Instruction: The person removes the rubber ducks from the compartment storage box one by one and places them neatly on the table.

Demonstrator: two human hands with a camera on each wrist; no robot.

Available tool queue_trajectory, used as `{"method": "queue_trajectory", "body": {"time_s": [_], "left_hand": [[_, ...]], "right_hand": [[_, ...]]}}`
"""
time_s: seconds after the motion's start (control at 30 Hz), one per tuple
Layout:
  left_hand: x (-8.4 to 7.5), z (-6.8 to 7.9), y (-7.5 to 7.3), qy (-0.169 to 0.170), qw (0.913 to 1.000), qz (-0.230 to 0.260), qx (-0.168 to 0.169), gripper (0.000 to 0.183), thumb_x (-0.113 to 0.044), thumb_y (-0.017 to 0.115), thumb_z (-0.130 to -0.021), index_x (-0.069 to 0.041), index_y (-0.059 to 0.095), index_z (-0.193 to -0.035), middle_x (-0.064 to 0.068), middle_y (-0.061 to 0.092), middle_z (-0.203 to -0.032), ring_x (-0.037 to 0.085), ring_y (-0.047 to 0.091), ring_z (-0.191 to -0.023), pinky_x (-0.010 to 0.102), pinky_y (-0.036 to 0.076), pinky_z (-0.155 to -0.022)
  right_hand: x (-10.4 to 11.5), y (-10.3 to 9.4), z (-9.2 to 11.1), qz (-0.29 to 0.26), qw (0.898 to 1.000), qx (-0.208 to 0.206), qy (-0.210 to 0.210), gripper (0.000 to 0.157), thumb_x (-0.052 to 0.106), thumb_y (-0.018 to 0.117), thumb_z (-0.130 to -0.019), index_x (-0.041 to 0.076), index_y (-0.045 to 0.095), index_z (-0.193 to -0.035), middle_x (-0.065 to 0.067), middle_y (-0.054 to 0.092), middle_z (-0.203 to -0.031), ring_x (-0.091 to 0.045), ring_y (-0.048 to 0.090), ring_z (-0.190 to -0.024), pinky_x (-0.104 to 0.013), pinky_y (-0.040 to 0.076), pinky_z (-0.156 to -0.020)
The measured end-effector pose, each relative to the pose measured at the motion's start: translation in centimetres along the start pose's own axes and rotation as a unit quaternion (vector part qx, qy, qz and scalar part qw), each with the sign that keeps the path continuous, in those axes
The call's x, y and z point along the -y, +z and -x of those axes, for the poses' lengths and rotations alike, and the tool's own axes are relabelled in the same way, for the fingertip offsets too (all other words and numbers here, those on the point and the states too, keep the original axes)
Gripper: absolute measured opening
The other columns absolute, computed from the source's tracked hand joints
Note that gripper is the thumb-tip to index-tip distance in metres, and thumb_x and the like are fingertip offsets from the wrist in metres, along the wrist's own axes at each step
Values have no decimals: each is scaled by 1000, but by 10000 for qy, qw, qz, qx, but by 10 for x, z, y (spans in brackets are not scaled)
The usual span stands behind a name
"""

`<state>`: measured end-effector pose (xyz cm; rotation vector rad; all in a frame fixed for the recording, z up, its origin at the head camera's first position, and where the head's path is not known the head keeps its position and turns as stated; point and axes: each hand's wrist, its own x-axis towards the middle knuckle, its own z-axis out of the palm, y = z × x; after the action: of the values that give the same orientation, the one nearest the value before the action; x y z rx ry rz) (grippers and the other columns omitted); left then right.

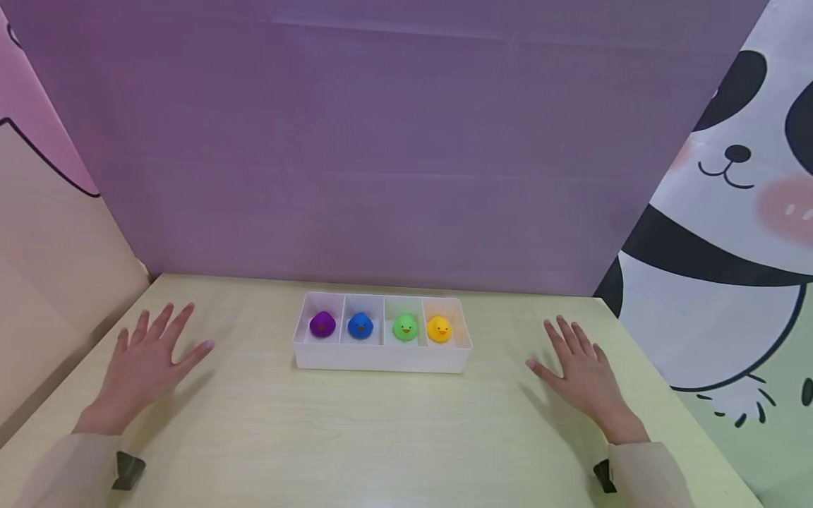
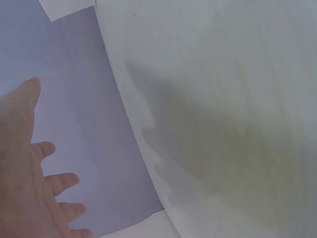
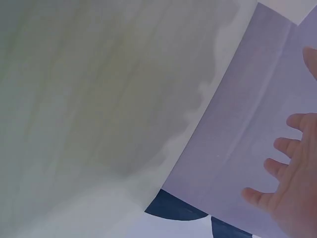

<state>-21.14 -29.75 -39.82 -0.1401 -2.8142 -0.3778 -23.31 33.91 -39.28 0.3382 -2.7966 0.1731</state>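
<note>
A white four-part tray (image 1: 381,358) sits toward the back middle of the table. One small toy duck lies in each compartment: a purple duck (image 1: 322,324) at far left, then a blue duck (image 1: 360,326), a green duck (image 1: 405,327) and a yellow duck (image 1: 440,329) at far right. To the left of the tray, my left hand (image 1: 147,363) hovers over the table with fingers spread, holding nothing. My right hand (image 1: 583,372) is on the opposite side, also with spread fingers and nothing held. Both wrist views show the bare hands, without the tray or ducks.
The pale wooden table (image 1: 381,444) ends at a purple backdrop (image 1: 394,148) behind the tray. A panda-printed wall panel (image 1: 711,331) borders the right side, and a pink and beige panel (image 1: 57,247) borders the left.
</note>
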Motion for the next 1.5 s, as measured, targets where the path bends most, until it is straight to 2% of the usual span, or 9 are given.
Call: {"method": "queue_trajectory", "body": {"time_s": [0.23,0.53,0.7,1.0,1.23,1.5], "left_hand": [[-5,-2,4,123,9998,123,-40,74,-56,44,-88,-19,17,-147,28,27,-143,56,19,-127,70,11,-97],[-14,-5,6,371,9990,114,-240,72,-54,50,-86,-15,29,-143,28,38,-138,53,31,-123,67,21,-95],[-18,-7,8,645,9965,141,-511,69,-50,56,-84,-11,37,-138,27,45,-131,51,38,-118,62,28,-93],[-26,-10,14,962,9924,298,-709,63,-42,61,-83,-7,43,-133,23,52,-125,44,48,-110,60,40,-81],[-34,-13,18,969,9913,447,-772,59,-41,62,-83,-8,47,-129,20,56,-121,42,52,-106,58,42,-78],[-44,-17,20,923,9911,654,-698,56,-42,61,-84,-9,49,-127,18,58,-120,40,54,-104,55,43,-77]], "right_hand": [[5,2,-4,63,9996,-170,-231,76,50,55,-84,9,29,-142,-19,30,-145,-38,23,-134,-62,26,-96],[16,1,-8,48,9990,-84,-444,72,43,60,-82,5,36,-138,-19,36,-141,-39,30,-129,-63,33,-91],[21,1,-11,-17,9983,-144,-566,68,38,63,-81,3,39,-135,-18,39,-139,-40,34,-126,-63,36,-87],[23,10,-20,-221,9900,-837,-1113,58,26,69,-77,1,49,-125,-18,52,-125,-38,48,-111,-55,43,-79],[32,14,-26,-272,9904,-743,-1132,55,26,69,-78,2,50,-123,-16,55,-122,-37,51,-109,-53,45,-78],[42,14,-35,-475,9904,-683,-1101,50,25,67,-80,3,51,-122,-15,57,-119,-35,53,-108,-52,44,-80]]}}
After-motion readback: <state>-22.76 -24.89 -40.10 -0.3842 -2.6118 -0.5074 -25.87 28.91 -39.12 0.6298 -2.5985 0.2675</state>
